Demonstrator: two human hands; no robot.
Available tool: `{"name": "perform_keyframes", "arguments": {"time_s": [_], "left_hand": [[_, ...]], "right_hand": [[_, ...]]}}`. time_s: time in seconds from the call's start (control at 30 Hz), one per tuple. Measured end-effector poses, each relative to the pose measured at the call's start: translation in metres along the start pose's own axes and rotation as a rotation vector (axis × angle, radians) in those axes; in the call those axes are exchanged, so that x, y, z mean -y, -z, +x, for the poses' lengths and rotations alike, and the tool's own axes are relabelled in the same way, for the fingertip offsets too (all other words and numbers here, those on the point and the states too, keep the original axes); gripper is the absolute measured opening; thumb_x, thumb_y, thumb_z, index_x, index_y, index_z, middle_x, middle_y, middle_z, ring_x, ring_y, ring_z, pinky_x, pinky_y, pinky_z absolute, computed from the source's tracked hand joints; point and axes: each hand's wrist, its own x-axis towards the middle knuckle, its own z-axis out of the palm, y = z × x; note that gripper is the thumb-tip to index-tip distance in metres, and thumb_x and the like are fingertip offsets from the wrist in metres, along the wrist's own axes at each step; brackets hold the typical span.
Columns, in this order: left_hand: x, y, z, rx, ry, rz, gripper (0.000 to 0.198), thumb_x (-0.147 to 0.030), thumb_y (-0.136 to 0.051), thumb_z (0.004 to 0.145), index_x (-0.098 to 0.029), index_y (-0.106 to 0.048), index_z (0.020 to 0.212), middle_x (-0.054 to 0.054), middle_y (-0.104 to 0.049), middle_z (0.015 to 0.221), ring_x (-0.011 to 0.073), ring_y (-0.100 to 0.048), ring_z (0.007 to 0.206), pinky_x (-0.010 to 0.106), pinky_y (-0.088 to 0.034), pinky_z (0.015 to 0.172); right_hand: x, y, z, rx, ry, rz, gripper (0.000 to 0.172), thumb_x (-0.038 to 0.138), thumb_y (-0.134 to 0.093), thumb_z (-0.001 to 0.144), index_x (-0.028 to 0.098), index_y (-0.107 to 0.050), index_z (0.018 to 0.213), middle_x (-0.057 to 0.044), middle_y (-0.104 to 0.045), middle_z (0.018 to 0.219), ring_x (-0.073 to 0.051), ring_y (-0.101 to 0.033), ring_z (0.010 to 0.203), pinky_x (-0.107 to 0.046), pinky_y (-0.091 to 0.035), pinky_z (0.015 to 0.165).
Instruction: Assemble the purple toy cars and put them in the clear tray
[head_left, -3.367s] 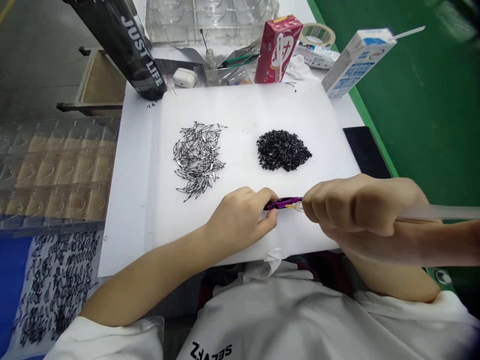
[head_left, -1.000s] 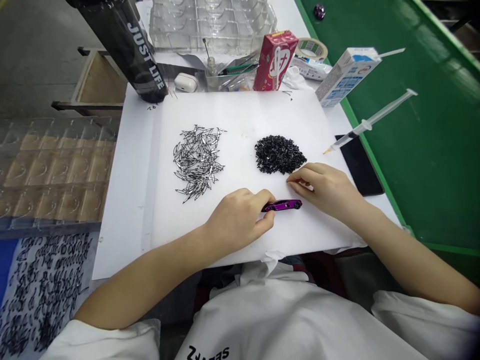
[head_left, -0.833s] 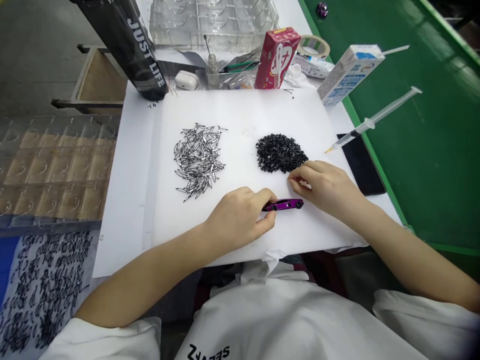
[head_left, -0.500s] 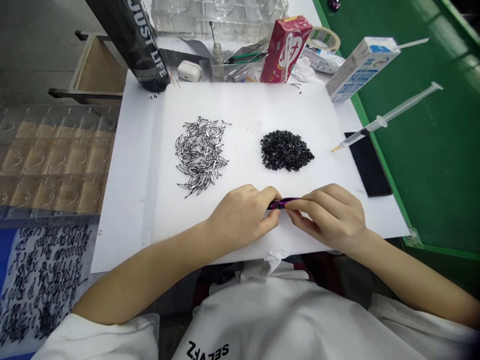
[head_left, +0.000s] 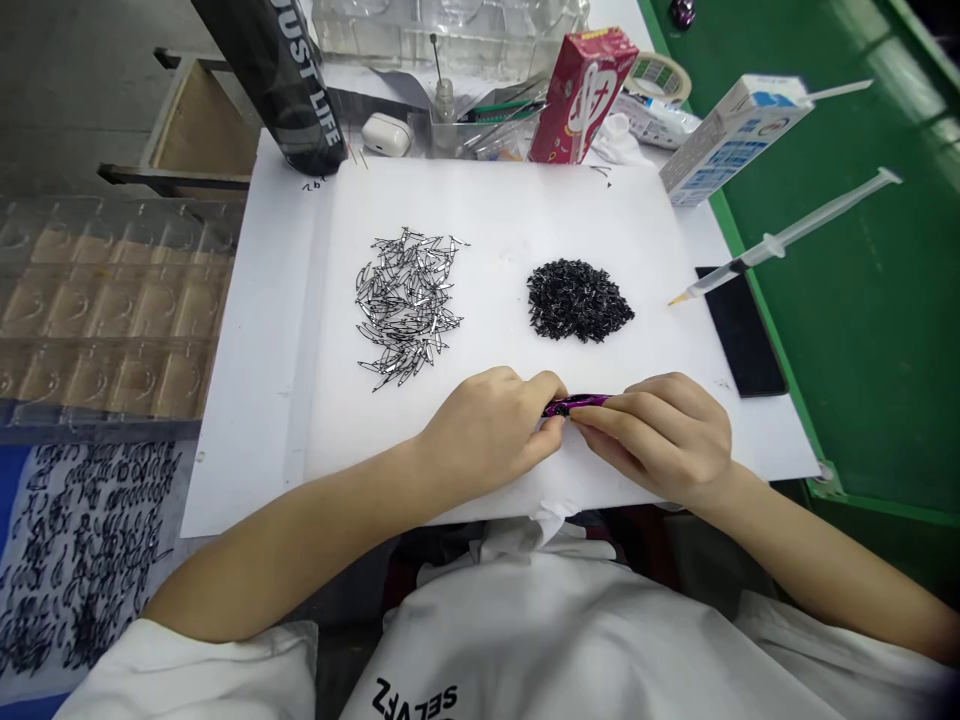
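Note:
My left hand (head_left: 487, 425) pinches the rear end of a small shiny purple toy car (head_left: 576, 403) that lies on the white sheet (head_left: 495, 210). My right hand (head_left: 660, 435) is closed over the car's front half, fingertips pressed against it beside the left thumb. Whether a small piece sits under those fingertips is hidden. A heap of small black parts (head_left: 579, 300) lies just beyond my right hand. A looser pile of thin silvery parts (head_left: 409, 305) lies beyond my left hand.
A syringe (head_left: 787, 240) rests on the green surface with its tip near a black pad (head_left: 739, 330). A red carton (head_left: 581, 95), blue-white carton (head_left: 731, 125), tape roll (head_left: 660, 75), black bottle (head_left: 285, 85) and clear trays (head_left: 105, 320) ring the sheet.
My right hand put down the syringe, reached to the black heap, then came back onto the purple car. My left hand kept its hold on the car throughout.

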Motion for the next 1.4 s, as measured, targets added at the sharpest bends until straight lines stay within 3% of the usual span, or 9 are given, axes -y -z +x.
{"name": "perform_keyframes", "arguments": {"time_s": [0.4,0.6,0.77,0.87,0.93,1.0,1.13,1.27,1.4], "left_hand": [[-0.001,0.003,0.001,0.05,0.001,0.051,0.022,-0.025,-0.044,0.086,-0.016,-0.056,0.101,0.004,-0.065,0.081,0.0193,-0.059,0.08,0.031,-0.046,0.072],[-0.007,0.008,0.0,0.139,-0.108,0.172,0.02,-0.023,-0.045,0.084,-0.015,-0.054,0.1,0.004,-0.064,0.082,0.0201,-0.058,0.078,0.031,-0.046,0.067],[-0.038,0.018,-0.03,0.144,-0.139,0.412,0.045,-0.01,-0.051,0.075,-0.004,-0.041,0.118,0.013,-0.059,0.098,0.0221,-0.058,0.077,0.03,-0.046,0.059],[-0.05,0.017,-0.069,0.194,-0.019,0.239,0.024,-0.02,-0.04,0.087,-0.01,-0.053,0.103,0.009,-0.062,0.089,0.0213,-0.059,0.078,0.031,-0.047,0.065],[-0.047,0.006,-0.096,0.316,0.044,0.04,0.025,-0.031,-0.039,0.089,-0.016,-0.059,0.089,0.005,-0.065,0.081,0.0204,-0.061,0.074,0.031,-0.047,0.067],[-0.037,-0.014,-0.117,0.357,0.237,-0.057,0.031,-0.039,-0.039,0.089,-0.017,-0.062,0.086,0.005,-0.067,0.082,0.023,-0.063,0.076,0.033,-0.048,0.069],[-0.019,-0.063,-0.122,0.17,0.526,-0.199,0.04,-0.046,-0.047,0.084,-0.018,-0.055,0.112,0.008,-0.065,0.103,0.027,-0.061,0.092,0.037,-0.046,0.078],[-0.019,-0.088,-0.105,0.064,0.454,-0.324,0.028,-0.038,-0.057,0.079,-0.018,-0.063,0.097,0.008,-0.067,0.096,0.0256,-0.06,0.089,0.036,-0.044,0.079],[-0.019,-0.086,-0.106,0.039,0.352,-0.398,0.021,-0.029,-0.046,0.086,-0.018,-0.064,0.085,0.005,-0.066,0.088,0.0183,-0.059,0.083,0.03,-0.043,0.078]], "right_hand": [[-0.01,0.004,0.001,0.072,0.035,0.063,0.021,0.014,-0.065,0.072,0.022,-0.058,0.09,-0.001,-0.056,0.064,-0.013,-0.045,0.056,-0.026,-0.041,0.049],[-0.022,0.022,0.041,-0.072,-0.213,0.259,0.014,0.01,-0.06,0.075,0.02,-0.06,0.085,-0.003,-0.059,0.07,-0.012,-0.054,0.06,-0.025,-0.044,0.053],[-0.009,-0.02,0.094,0.495,-0.22,0.335,0.015,0.02,-0.049,0.083,0.016,-0.064,0.081,-0.005,-0.065,0.077,-0.015,-0.058,0.071,-0.027,-0.043,0.062],[0.002,-0.05,0.113,0.631,-0.238,0.288,0.02,0.019,-0.045,0.084,0.016,-0.064,0.088,-0.006,-0.066,0.086,-0.017,-0.058,0.077,-0.027,-0.041,0.065],[0.008,-0.061,0.118,0.629,-0.234,0.284,0.021,0.017,-0.044,0.083,0.016,-0.063,0.089,-0.005,-0.066,0.087,-0.016,-0.058,0.079,-0.026,-0.039,0.064],[0.011,-0.066,0.121,0.643,-0.244,0.267,0.021,0.017,-0.043,0.082,0.015,-0.063,0.086,-0.006,-0.065,0.087,-0.017,-0.057,0.076,-0.027,-0.038,0.062],[0.014,-0.067,0.127,0.687,-0.249,0.215,0.018,0.014,-0.045,0.078,0.011,-0.062,0.08,-0.01,-0.064,0.081,-0.018,-0.056,0.07,-0.028,-0.036,0.058],[0.015,-0.069,0.131,0.693,-0.199,0.182,0.016,0.011,-0.046,0.076,0.01,-0.061,0.08,-0.012,-0.062,0.079,-0.02,-0.056,0.072,-0.029,-0.035,0.059],[0.011,-0.071,0.132,0.696,-0.142,0.201,0.013,0.012,-0.049,0.074,0.011,-0.06,0.079,-0.011,-0.061,0.079,-0.019,-0.055,0.073,-0.028,-0.035,0.06]]}}
